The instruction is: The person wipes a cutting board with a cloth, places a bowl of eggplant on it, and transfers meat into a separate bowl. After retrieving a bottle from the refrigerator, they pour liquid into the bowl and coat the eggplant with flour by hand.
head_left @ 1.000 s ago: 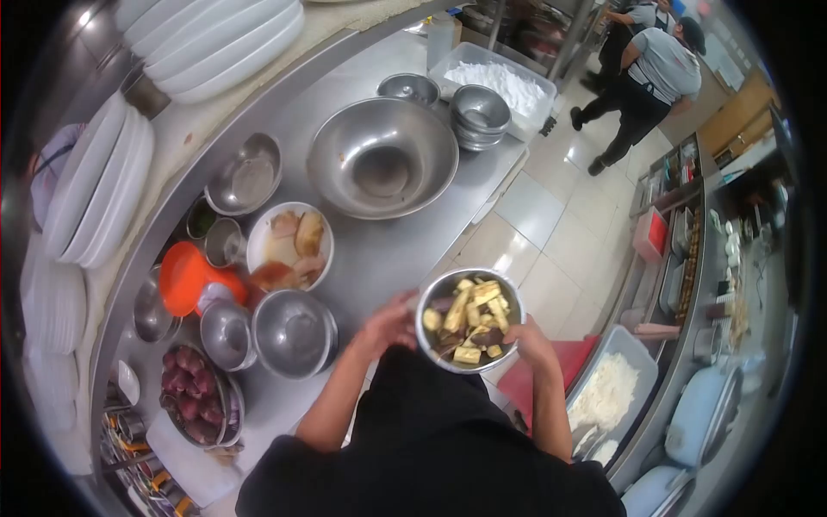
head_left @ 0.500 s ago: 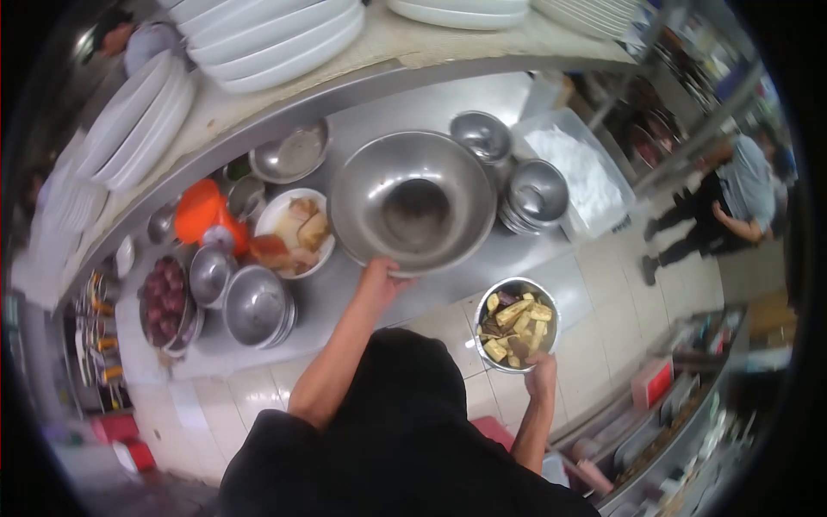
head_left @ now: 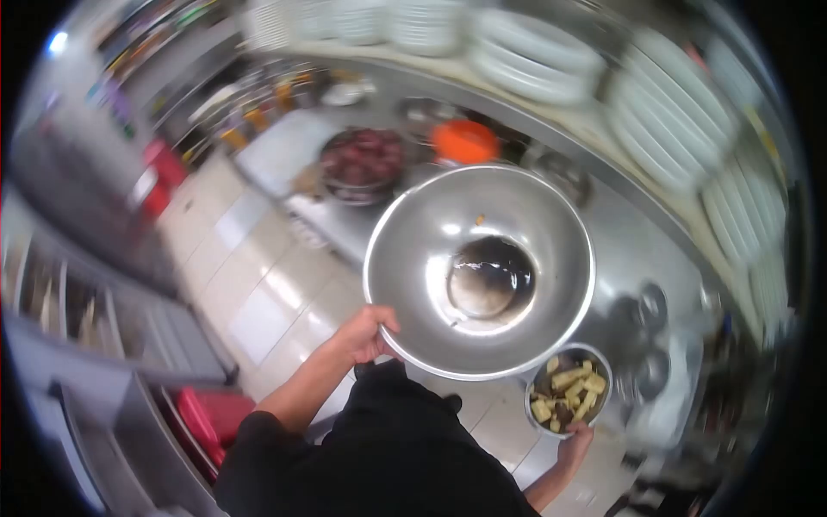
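Observation:
My left hand [head_left: 369, 334] is closed on the near-left rim of a large steel mixing bowl [head_left: 409, 258], which is tilted toward me. A shallow pool of dark liquid [head_left: 512, 258] lies in its bottom, and a small orange bit sticks to the far wall. To the right, my right hand [head_left: 575, 441] grips the near edge of a smaller steel bowl [head_left: 607, 372]. Cut eggplant pieces [head_left: 570, 389], yellowish with dark skin, fill it. The smaller bowl sits close beside the big bowl's lower right rim in this view.
Behind the big bowl, the steel counter [head_left: 620, 258] carries a bowl of dark red pieces [head_left: 362, 164] and an orange container [head_left: 465, 141]. Stacked white plates [head_left: 538, 60] line the shelf above. Small steel bowls [head_left: 652, 376] stand at right; a red bin [head_left: 211, 418] is at lower left.
The view has swung left along the counter. The large bowl has come up off the counter in my left hand, and the eggplant bowl has stayed in my right hand.

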